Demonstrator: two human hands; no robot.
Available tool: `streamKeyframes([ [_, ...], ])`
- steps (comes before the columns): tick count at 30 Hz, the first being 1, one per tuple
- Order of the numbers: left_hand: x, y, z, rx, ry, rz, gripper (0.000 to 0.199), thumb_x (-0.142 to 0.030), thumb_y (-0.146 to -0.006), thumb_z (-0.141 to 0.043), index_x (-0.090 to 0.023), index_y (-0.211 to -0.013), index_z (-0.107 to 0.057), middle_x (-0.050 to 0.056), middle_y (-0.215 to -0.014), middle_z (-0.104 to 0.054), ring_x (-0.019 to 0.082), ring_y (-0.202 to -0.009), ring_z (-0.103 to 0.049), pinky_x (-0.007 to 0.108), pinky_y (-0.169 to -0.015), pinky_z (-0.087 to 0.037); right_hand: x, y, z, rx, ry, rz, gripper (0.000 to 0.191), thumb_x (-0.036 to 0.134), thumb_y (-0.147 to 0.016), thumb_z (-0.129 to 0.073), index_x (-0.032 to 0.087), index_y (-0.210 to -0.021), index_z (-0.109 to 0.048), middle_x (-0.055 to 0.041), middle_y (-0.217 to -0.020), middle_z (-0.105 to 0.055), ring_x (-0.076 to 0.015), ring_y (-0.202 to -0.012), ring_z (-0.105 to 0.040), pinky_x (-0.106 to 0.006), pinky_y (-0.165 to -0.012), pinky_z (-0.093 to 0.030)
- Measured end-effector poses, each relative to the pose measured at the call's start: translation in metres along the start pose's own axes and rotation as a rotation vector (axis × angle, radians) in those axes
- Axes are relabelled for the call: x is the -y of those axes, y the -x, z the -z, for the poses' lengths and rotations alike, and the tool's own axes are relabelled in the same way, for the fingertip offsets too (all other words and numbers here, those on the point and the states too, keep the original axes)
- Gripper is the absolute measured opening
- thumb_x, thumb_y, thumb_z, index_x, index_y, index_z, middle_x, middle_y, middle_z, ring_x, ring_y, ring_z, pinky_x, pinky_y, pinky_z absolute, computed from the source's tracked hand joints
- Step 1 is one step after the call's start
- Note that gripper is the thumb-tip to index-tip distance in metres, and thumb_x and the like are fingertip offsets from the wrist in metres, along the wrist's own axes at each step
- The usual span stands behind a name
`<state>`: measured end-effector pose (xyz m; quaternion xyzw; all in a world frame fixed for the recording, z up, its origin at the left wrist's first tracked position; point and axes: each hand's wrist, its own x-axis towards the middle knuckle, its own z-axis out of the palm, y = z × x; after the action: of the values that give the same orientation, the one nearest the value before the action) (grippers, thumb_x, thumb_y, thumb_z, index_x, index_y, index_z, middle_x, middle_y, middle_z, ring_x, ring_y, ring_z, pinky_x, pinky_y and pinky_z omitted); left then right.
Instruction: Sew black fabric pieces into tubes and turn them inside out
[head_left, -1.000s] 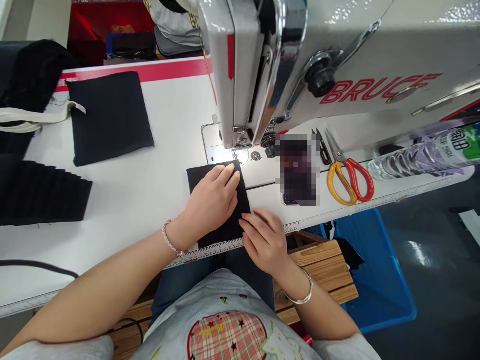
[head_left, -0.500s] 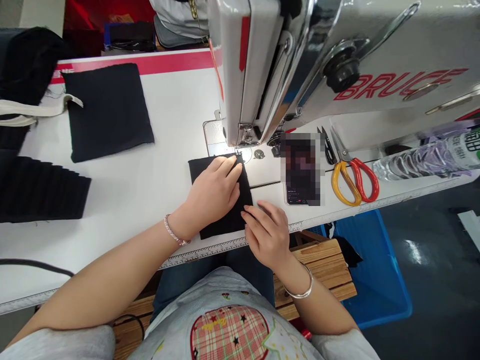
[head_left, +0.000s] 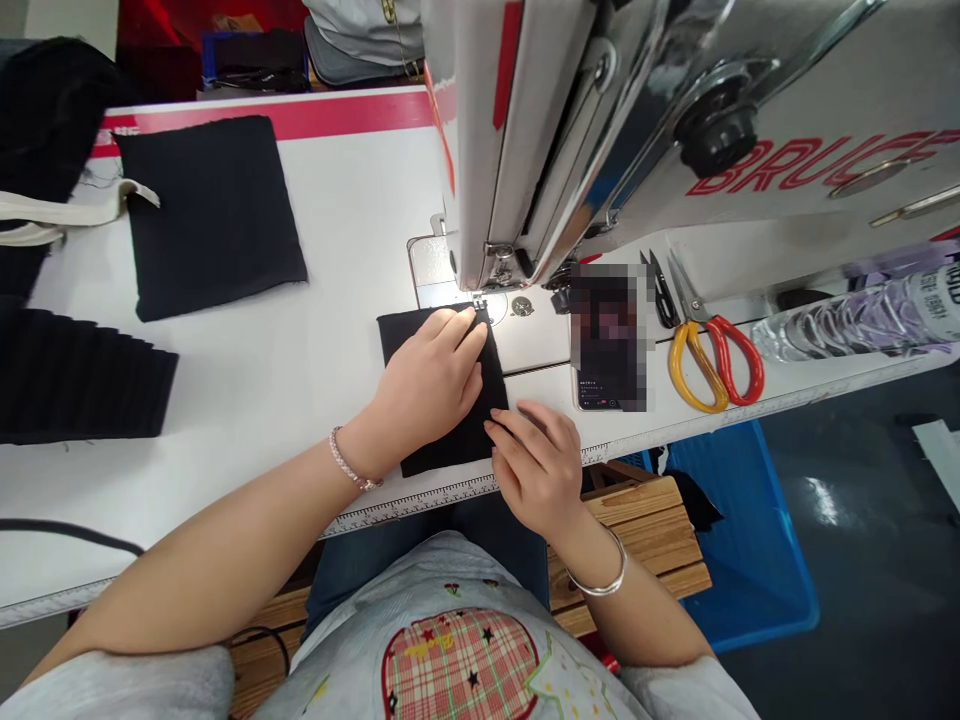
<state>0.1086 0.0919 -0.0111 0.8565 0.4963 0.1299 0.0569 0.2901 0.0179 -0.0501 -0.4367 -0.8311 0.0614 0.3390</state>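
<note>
A folded black cloth piece (head_left: 457, 440) lies on the white table, its far edge at the presser foot of the sewing machine (head_left: 480, 150). My left hand (head_left: 435, 375) rests flat on top of the cloth, fingertips close to the presser foot, fingers spread a little and gripping nothing. At the cloth's right edge is my right hand (head_left: 536, 465), its thumb hidden in part and its fingertips touching the cloth near the front corner; whether it pinches the edge is unclear.
Left are a black square cloth (head_left: 214, 215), a stack of black pieces (head_left: 82, 375) and white tape (head_left: 75, 208). Right are a phone (head_left: 600, 392), small snips (head_left: 661, 290), scissors (head_left: 697, 365) and a plastic bottle (head_left: 847, 315). A blue bin (head_left: 780, 560) stands below.
The camera view has shifted slightly, with the machine head looking larger and further right. Both hands and the cloth hold nearly the same place.
</note>
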Motion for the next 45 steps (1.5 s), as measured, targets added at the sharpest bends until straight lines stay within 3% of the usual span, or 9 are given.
streamKeyframes([
  [13,0.002,0.001,0.000,-0.013,-0.002,0.006,0.039,-0.020,-0.093,-0.041,-0.005,-0.127,-0.053,0.020,-0.128,-0.055,0.033,-0.120,-0.049,0.051,-0.102,-0.048,0.000,0.000,0.001,0.016,-0.003,-0.003,0.027,0.012,-0.086,-0.058,0.020,-0.109,-0.069,-0.0044,-0.112,-0.073,-0.0266,-0.111,-0.057,-0.043,-0.093,-0.046],
  [22,0.003,0.001,0.000,-0.007,0.024,0.025,0.036,-0.020,-0.092,-0.041,-0.012,-0.125,-0.052,0.017,-0.127,-0.056,0.032,-0.120,-0.050,0.054,-0.099,-0.049,0.000,-0.001,0.001,0.018,-0.003,-0.008,0.027,0.013,-0.086,-0.058,0.021,-0.109,-0.069,-0.0039,-0.111,-0.073,-0.0251,-0.111,-0.057,-0.042,-0.092,-0.046],
  [29,0.004,-0.002,0.000,-0.007,0.012,0.029,0.031,-0.021,-0.093,-0.039,-0.007,-0.116,-0.056,0.019,-0.125,-0.057,0.032,-0.118,-0.051,0.051,-0.101,-0.048,0.001,-0.005,0.001,0.023,0.000,-0.018,0.027,0.012,-0.086,-0.059,0.019,-0.110,-0.068,-0.0042,-0.111,-0.073,-0.0252,-0.107,-0.058,-0.042,-0.091,-0.046],
  [45,0.015,-0.009,-0.001,-0.036,0.057,0.082,0.021,-0.020,-0.090,-0.042,-0.012,-0.104,-0.056,0.019,-0.128,-0.057,0.032,-0.118,-0.052,0.052,-0.103,-0.045,-0.004,-0.026,0.003,0.104,0.008,0.009,0.024,0.013,-0.089,-0.056,0.017,-0.109,-0.068,-0.0070,-0.114,-0.071,-0.0239,-0.108,-0.058,-0.040,-0.089,-0.046],
])
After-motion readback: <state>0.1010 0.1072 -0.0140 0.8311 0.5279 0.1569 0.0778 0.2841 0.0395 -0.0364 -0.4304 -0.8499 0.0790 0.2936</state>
